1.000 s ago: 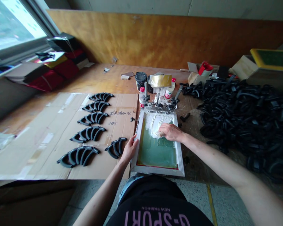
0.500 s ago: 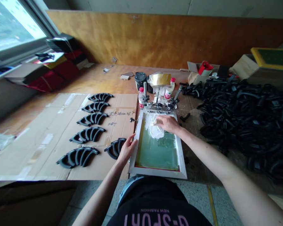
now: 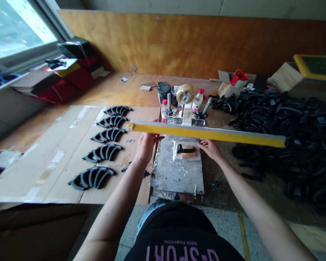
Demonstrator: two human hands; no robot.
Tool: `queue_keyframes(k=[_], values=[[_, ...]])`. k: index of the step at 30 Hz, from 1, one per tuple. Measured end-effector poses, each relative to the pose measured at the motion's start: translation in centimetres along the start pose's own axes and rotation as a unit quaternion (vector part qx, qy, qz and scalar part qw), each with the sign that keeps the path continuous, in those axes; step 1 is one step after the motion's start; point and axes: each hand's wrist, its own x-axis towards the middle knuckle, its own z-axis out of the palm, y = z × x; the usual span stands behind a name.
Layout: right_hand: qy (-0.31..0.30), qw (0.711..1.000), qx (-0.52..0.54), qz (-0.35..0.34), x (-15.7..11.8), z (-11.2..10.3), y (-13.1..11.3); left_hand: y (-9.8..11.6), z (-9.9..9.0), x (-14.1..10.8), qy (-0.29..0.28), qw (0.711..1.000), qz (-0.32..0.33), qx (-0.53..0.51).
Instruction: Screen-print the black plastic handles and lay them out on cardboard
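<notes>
And there's the change: the right hand is off the white paste and down at the right edge of the metal plate, fingers drawn loosely together beside the end of a black handle, though whether they have hold of anything I cannot tell. The left hand is up at the plate's left side, thumb spread away from the fingers, partly masked by the frame; a grip there can't be made out. That frame, flat over the plate half a second ago, is now raised above it, its long yellow edge cutting right across the view, and the paste is out of sight. What that means, it seems: the handle is uncovered and within reach, lying on the far half of the plate on a shiny clear patch. Further out, left of the plate, black curved pieces sit in rows on the cardboard; to its right, a great dark heap; beyond it on the desk, a tape roll, a black tub and a red-capped bottle.
</notes>
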Motion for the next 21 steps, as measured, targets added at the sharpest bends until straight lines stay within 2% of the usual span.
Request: queue_keyframes(k=[2,4,6,8,10,12,13,14,16,17,19,20,21], values=[[-0.045,0.997,-0.021,-0.058,-1.3,2.2,-0.8,-0.8,0.6,0.1,0.027,0.999,-0.018,-0.022],[-0.067,0.991,-0.063,-0.098,-2.1,3.6,-2.5,-2.6,1.0,-1.3,0.058,0.996,-0.058,-0.039],[-0.048,0.99,-0.089,-0.098,-3.2,4.3,-4.9,-5.3,1.2,-3.9,0.048,0.983,-0.171,-0.04],[-0.03,0.989,-0.092,-0.115,-4.7,4.8,-7.9,-8.0,1.1,-6.7,0.009,0.95,-0.309,-0.036],[-0.059,0.976,-0.086,-0.189,-6.4,5.2,-10.5,-10.1,0.4,-9.1,0.004,0.928,-0.371,-0.045],[-0.116,0.956,-0.085,-0.256,-7.8,4.8,-11.1,-11.2,-1.8,-10.5,0.025,0.929,-0.368,-0.039],[-0.134,0.953,-0.094,-0.254,-8.3,4.0,-10.3,-11.4,-3.6,-10.8,0.04,0.933,-0.357,-0.019],[-0.14,0.958,-0.115,-0.222,-8.8,2.8,-8.8,-11.5,-5.8,-11.1,0.058,0.936,-0.346,0.011],[-0.127,0.97,-0.195,-0.075,-10.0,-0.6,-3.8,-11.6,-11.1,-11.5,0.127,0.933,-0.324,0.093],[-0.119,0.961,-0.251,0.012,-10.7,-2.6,-0.7,-11.6,-13.8,-11.8,0.168,0.921,-0.324,0.136],[-0.143,0.907,-0.354,0.178,-12.2,-6.2,5.8,-11.9,-18.7,-12.7,0.229,0.88,-0.338,0.244],[-0.171,0.872,-0.389,0.243,-13.0,-7.5,8.6,-12.1,-20.6,-13.1,0.238,0.855,-0.355,0.295],[-0.189,0.849,-0.406,0.278,-13.7,-8.6,11.0,-12.4,-21.9,-13.3,0.237,0.833,-0.37,0.336]])
